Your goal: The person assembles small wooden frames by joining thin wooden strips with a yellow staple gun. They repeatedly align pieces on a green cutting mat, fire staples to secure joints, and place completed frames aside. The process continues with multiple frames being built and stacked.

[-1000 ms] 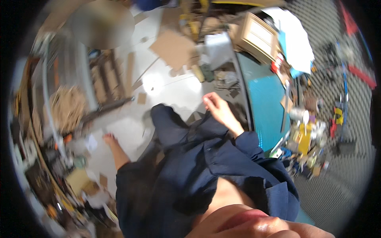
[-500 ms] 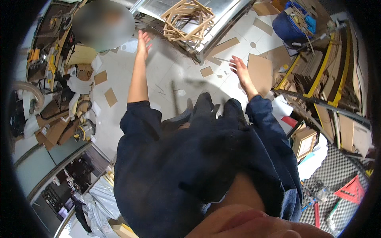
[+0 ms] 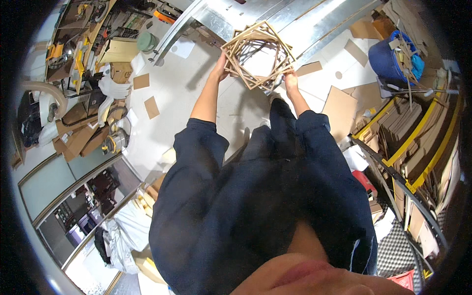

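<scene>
Between my hands is a stack of square wooden frames [image 3: 250, 84], piled at twisted angles so that an open middle shows through. My left hand [image 3: 221, 68] grips the stack at its left side, with the fingers partly hidden by the wood. On the right side, my right hand [image 3: 290, 81] holds the stack near a lower corner. The frames are at the near edge of a shiny metal table [image 3: 329, 19]; whether they still touch it I cannot tell.
To the right stand a blue bin [image 3: 384, 64] of scraps and a yellow-edged rack [image 3: 393, 152] of boards. Flat board pieces, such as a brown panel [image 3: 339, 113], lie on the tiled floor [image 3: 172, 93]. Cluttered shelves and a cardboard box [image 3: 121, 72] are on the left.
Both hands were apart and empty; now they hold the stack of frames from its two sides. I am closer to the metal table, and the blurred shape at upper left is gone.
</scene>
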{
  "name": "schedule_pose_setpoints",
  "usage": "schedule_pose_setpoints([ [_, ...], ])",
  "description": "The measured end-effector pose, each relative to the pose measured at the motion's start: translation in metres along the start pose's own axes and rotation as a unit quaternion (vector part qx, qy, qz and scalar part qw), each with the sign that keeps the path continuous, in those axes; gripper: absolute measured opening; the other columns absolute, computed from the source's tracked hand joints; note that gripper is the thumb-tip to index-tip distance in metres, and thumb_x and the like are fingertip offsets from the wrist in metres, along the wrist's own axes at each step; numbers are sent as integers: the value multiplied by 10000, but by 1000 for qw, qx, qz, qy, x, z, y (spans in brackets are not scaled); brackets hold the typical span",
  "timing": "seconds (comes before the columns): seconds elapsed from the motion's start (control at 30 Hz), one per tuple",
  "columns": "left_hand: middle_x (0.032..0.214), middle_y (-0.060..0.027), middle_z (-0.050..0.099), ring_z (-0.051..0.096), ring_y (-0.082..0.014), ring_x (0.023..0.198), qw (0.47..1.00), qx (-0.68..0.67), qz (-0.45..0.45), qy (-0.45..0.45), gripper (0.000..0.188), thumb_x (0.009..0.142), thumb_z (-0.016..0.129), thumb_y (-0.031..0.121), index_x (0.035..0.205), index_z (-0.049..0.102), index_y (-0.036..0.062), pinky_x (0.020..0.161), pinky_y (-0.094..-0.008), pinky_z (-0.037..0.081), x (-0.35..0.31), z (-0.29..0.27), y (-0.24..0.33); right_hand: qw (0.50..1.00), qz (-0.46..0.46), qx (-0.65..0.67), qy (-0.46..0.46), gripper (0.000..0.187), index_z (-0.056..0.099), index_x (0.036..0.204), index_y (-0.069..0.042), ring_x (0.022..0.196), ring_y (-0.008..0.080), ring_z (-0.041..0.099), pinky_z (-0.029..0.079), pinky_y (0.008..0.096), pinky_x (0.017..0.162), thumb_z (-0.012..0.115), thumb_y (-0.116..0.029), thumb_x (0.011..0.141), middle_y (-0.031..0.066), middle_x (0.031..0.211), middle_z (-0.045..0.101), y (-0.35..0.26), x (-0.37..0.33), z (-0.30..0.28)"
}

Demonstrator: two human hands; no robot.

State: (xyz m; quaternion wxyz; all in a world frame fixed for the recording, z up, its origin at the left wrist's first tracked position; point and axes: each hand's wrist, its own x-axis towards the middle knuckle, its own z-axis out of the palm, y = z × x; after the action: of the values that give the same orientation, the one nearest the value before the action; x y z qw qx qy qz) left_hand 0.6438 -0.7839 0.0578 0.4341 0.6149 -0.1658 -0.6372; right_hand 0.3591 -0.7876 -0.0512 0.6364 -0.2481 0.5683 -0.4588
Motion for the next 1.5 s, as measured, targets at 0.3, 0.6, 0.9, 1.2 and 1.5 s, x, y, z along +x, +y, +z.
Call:
schedule_pose_setpoints([
  [0.3,1025,6,632,598,-128,857,999,-50,-8,-11,416,1070,474,476,1219,632,122,743,-324,542,-24,0,-23,961,-16,-275,7,477,678,1069,43,907,291,651,483,495,843,439,-369,1101,239,932,680,-64,-43,36],
  [0.6,1010,-23,597,619,-148,892,989,-142,10,50,669,1019,447,680,1350,574,113,700,-309,558,-50,19,-42,920,-104,-350,-142,534,703,1186,40,1149,390,639,475,442,1018,518,-444,1060,279,1178,687,-64,-12,10],
  [0.9,1046,-65,629,657,-174,849,975,-203,13,88,774,937,480,785,1353,563,138,640,-343,602,-64,2,-58,951,-21,-245,-189,417,661,1253,20,1093,238,652,512,371,939,603,-341,1051,157,1194,688,-52,-10,20],
  [1.2,1186,-110,622,698,-259,1063,933,-316,51,167,619,1052,424,617,1400,543,119,828,-423,653,-135,-68,-67,937,79,-202,-274,586,545,1397,-29,1146,206,612,487,364,990,522,-508,1061,75,1268,639,-58,-63,117],
  [1.5,1056,-61,634,679,-209,985,843,-422,111,314,714,960,505,730,1324,599,123,726,-416,633,-246,-221,-57,851,96,-293,-425,720,477,1453,-51,1249,237,543,444,396,1058,500,-627,1022,92,1363,569,2,-140,314],
])
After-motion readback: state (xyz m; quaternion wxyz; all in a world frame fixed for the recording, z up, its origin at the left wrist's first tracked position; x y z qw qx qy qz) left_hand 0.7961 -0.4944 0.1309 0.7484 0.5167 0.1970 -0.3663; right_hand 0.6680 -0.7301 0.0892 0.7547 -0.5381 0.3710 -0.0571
